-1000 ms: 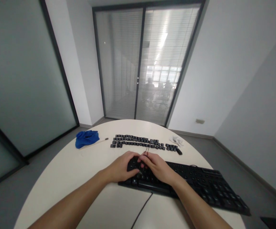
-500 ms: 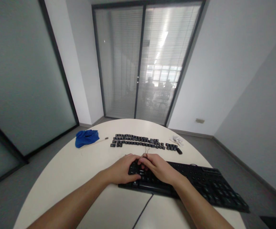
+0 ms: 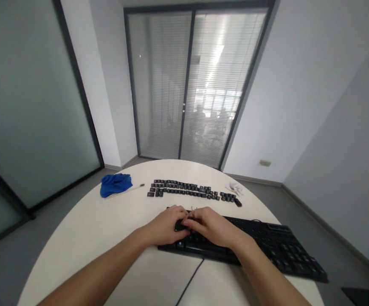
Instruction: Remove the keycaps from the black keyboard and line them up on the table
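A black keyboard (image 3: 286, 246) lies at a slant on the round pale table, with many keys gone from its left part. Over its left end is my left hand (image 3: 168, 225), thumb and fingers curved around a gap, touching the keyboard. My right hand (image 3: 211, 225) is beside it, fingers pinched on a thin wire tool (image 3: 194, 208) whose looped ends show just above the fingers. The fingertips of both hands meet over the keys, and the spot under them is hidden. Beyond the hands, loose black keycaps (image 3: 181, 185) lie in rows.
A blue cloth (image 3: 116, 185) and a thin brush (image 3: 127, 191) lie at the left of the table (image 3: 85, 238). Crumpled white material (image 3: 234, 188) is at the back right, near the keycaps. A cable (image 3: 189, 282) runs toward the front edge.
The wire tool has dropped lower and tilted, so less of it shows above my right hand. My left fingers have moved slightly closer to the right ones.
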